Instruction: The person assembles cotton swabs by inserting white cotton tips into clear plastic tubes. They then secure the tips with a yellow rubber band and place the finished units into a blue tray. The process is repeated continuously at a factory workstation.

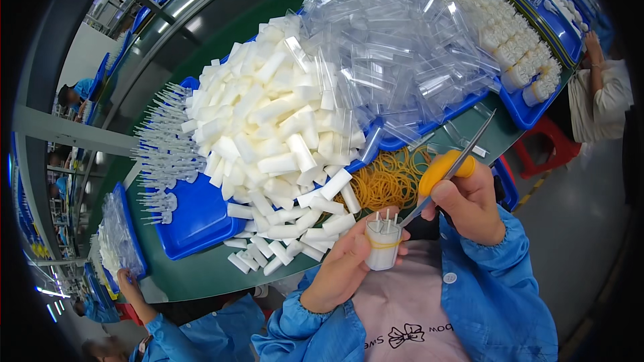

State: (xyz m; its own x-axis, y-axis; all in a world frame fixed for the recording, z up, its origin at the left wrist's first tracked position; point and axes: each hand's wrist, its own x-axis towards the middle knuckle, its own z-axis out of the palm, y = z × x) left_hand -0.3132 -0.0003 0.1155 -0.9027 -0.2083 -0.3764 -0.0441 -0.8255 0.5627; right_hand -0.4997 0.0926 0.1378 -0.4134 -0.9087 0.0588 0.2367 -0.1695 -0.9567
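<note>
Near my chest, my left hand (343,269) is closed around a small white bundle (382,254) bound with a yellow rubber band. Several thin white stems stick up from its top. My right hand (469,204) grips a slim pointed metal tool (475,142) that looks like tweezers. One end points up and away; the lower end is beside the bundle's top, and I cannot tell if it touches. A yellow-orange cover (444,171) sits on a finger of my right hand. Just beyond my hands lies a heap of yellow rubber bands (386,179).
White foam blocks (268,107) are heaped on the green table (194,285), next to piled clear plastic sleeves (402,46). White stemmed parts (168,154) lie by a blue tray (194,224) at left. Banded bundles (530,70) fill a tray at right. Co-workers sit on both sides.
</note>
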